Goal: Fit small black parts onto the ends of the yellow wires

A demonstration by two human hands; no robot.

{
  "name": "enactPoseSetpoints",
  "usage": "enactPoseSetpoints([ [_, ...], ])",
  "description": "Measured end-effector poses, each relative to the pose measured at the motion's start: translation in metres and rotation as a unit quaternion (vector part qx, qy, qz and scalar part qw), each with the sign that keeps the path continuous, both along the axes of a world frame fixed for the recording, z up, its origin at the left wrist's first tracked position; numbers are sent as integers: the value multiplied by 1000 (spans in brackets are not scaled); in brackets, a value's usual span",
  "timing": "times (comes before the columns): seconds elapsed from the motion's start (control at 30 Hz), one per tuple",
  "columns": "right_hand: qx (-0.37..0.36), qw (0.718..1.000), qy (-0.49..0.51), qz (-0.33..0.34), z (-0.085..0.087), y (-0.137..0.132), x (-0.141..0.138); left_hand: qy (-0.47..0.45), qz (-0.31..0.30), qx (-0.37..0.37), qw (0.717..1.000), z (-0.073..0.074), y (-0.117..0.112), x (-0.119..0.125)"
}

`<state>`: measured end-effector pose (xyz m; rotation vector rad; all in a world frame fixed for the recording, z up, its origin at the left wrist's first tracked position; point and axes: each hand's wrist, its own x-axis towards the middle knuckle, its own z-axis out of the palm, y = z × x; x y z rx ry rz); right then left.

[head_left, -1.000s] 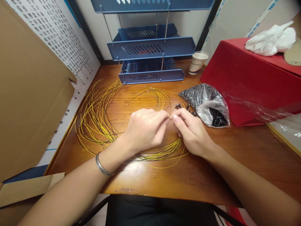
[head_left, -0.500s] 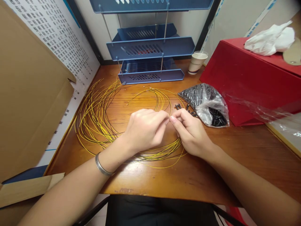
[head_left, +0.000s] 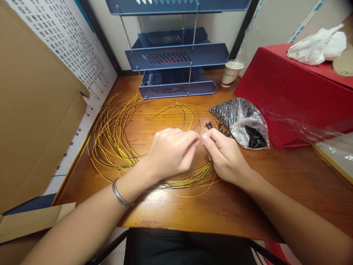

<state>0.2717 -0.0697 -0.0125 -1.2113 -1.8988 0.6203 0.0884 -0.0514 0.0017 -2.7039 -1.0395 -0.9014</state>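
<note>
From the left edge, our left forearm (head_left: 91, 213) slants up and inward over the front of the counter (head_left: 242, 209), a grey bracelet (head_left: 120, 193) around it near the wrist. Beyond that forearm, a large loose coil of yellow and black wires (head_left: 121, 158) spreads on the counter, reaching back to the blue tray rack (head_left: 178, 90). Our left hand (head_left: 172, 149) is held with its back upward, knuckles high and wrist slightly bent, its fingers (head_left: 191, 137) curled and pointing right. They are pinched narrow at the tips; what lies between them is too small for us to tell. Behind this hand curves a smaller loop of yellow wires (head_left: 180, 105), and in front of it a gathered bundle (head_left: 190, 179) runs rightward until our right hand hides it. That right hand (head_left: 228, 156) faces the left one, fingertips just beside fingertips, thumb (head_left: 209, 143) uppermost and index finger bent against it. Its grip is narrow too, and we cannot make out what it pinches. Small black parts (head_left: 209, 125) lie just behind it, near a clear bag (head_left: 242, 123) filled with more black pieces. Our right forearm (head_left: 292, 209) slopes away to the lower right corner.
</note>
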Motion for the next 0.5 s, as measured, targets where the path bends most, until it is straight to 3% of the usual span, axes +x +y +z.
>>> enactPoseSetpoints([
  [0.23,22,1000,5,0,-2,1,-1,-3,-3,2,1000,-1,1,0],
  [0.5,-35,997,70,14,-4,-1,3,5,10,-17,1000,-1,1,-1],
])
